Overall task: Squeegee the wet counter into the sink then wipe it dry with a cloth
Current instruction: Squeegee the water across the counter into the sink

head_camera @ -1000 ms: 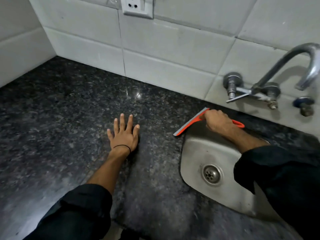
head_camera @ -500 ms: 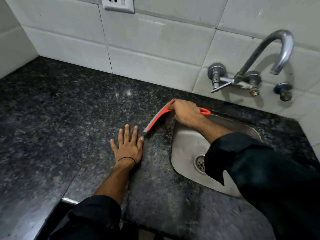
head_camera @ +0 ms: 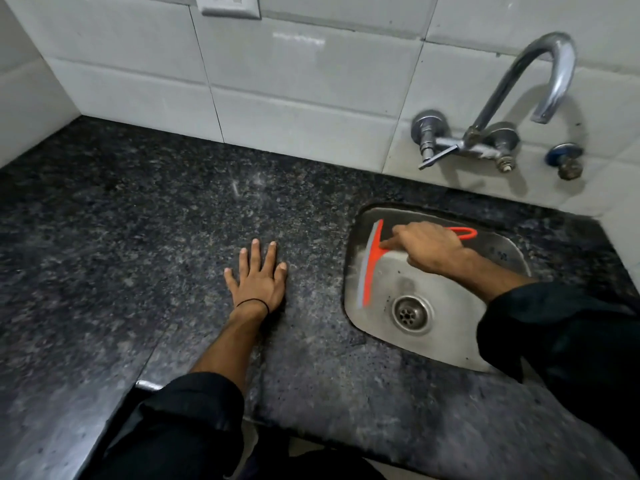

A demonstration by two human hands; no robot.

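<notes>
A dark speckled granite counter [head_camera: 145, 230] is seen running along a wall of white tiles [head_camera: 294, 84], with one steel sink [head_camera: 446, 337] set into its right end and one curved tap [head_camera: 540, 81] fixed to the wall above the basin. One orange squeegee [head_camera: 372, 265] is held over the sink's left wall, its grey blade lying just inside the rim; its handle is closed in the right hand [head_camera: 429, 247], index finger stretched along it. The left hand [head_camera: 258, 277] is laid flat on the counter, fingers spread and empty, just left of the sink. Bare stone is left open toward the counter's left end and back corner. One socket plate [head_camera: 230, 5] is mounted at the top edge.
</notes>
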